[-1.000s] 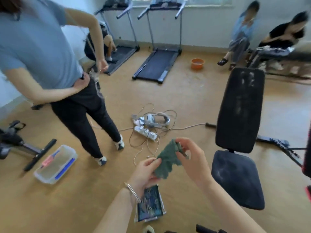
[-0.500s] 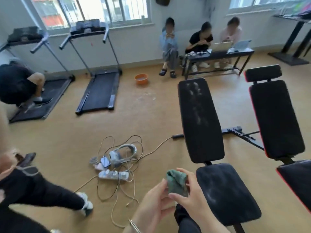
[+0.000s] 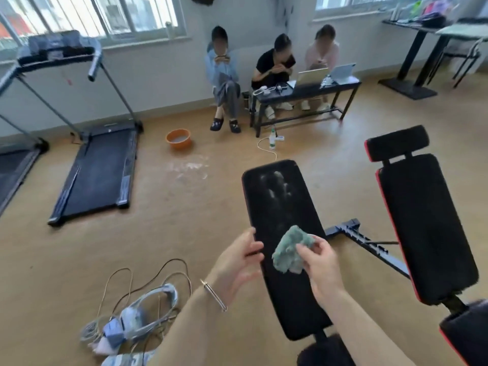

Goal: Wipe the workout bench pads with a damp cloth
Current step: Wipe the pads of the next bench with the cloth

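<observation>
Two bare hands reach out over the near bench. The right hand [image 3: 320, 262] pinches a crumpled green cloth [image 3: 291, 250] between thumb and curled fingers, holding it over the lower half of the black back pad [image 3: 280, 207]; whether the cloth touches the pad cannot be told. The left hand [image 3: 237, 262], with a metal bracelet [image 3: 214, 295] at the wrist, is loosely spread and holds nothing, its fingertips at the pad's left edge. White dusty smears [image 3: 277, 186] mark the far part of this pad. Its seat pad [image 3: 324, 350] shows at the near edge.

To the right stands a second bench, red-trimmed, with its own back pad [image 3: 427, 220] and a headrest pad [image 3: 397, 142] at the far end. On the floor near left lies a tangle of cables [image 3: 148, 281] with a power strip. Farther left is a treadmill [image 3: 97, 167], and beyond the benches an orange basin [image 3: 178, 138] sits near a whitish patch on the floor. Three people sit along the far wall by a low black table [image 3: 338, 87] carrying laptops.
</observation>
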